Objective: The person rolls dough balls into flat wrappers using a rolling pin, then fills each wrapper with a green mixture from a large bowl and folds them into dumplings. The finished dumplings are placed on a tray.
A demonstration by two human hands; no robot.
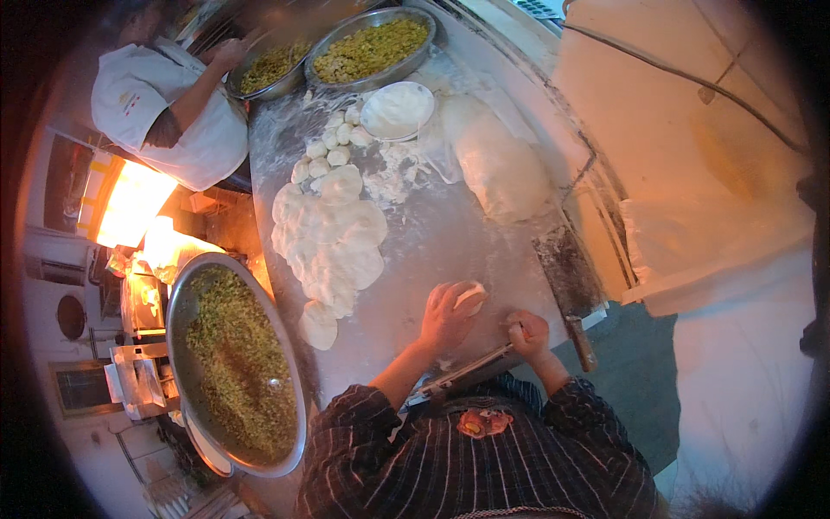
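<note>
My left hand (449, 316) is curled over a small pale piece of dough (471, 294) above the floured worktop (447, 250). The dough shows at my fingertips, and the rest of it is hidden. To its right, close to the table's front edge, my right hand (528, 333) has its fingers curled in. Whether it holds anything is hidden. Flattened dough rounds (327, 243) overlap in a pile left of my hands. Beyond them lie several small dough balls (329, 137). A large dough mass (502, 165), partly under clear plastic, rests at the back right.
A broad-bladed cleaver (569, 269) with a wooden handle lies at the right edge. A large metal bowl of chopped green filling (299, 415) stands at left. Two more filling bowls (425, 55) and a flour bowl (397, 138) stand far back. A person in white (175, 123) works there.
</note>
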